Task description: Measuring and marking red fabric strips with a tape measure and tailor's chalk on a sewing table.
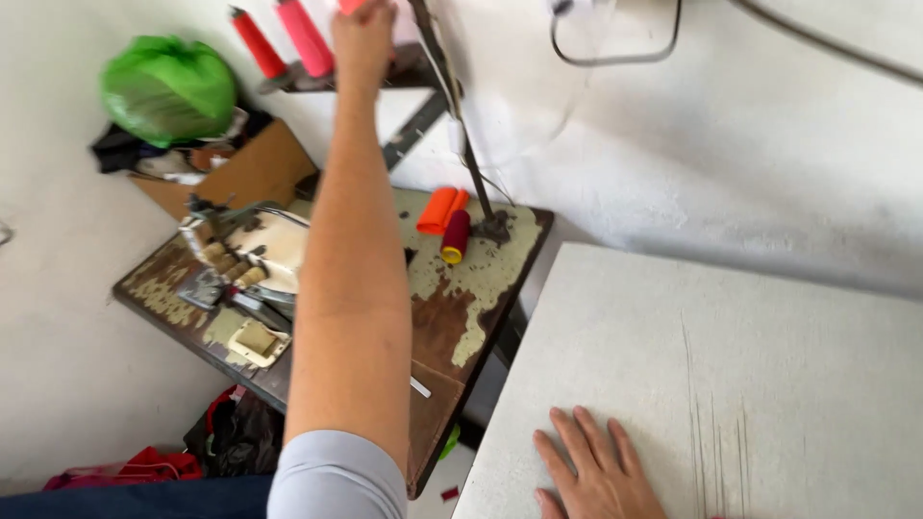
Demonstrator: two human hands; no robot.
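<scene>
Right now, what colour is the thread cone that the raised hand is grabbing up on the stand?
Orange-red, in the head view: the thread cone in the left hand.

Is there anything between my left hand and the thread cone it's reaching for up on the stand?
Nothing visible is in the way. The left hand is already on an orange-red thread cone at the top of the thread stand; the neighbouring pink cone stands clear to its side.

A sewing machine (252, 252) sits on the worn table (471, 288), toward its left edge. Two thread cones (447, 219) lie near its far right corner, beside the stand's post (471, 154). A board (731, 384) lies right of the table.
</scene>
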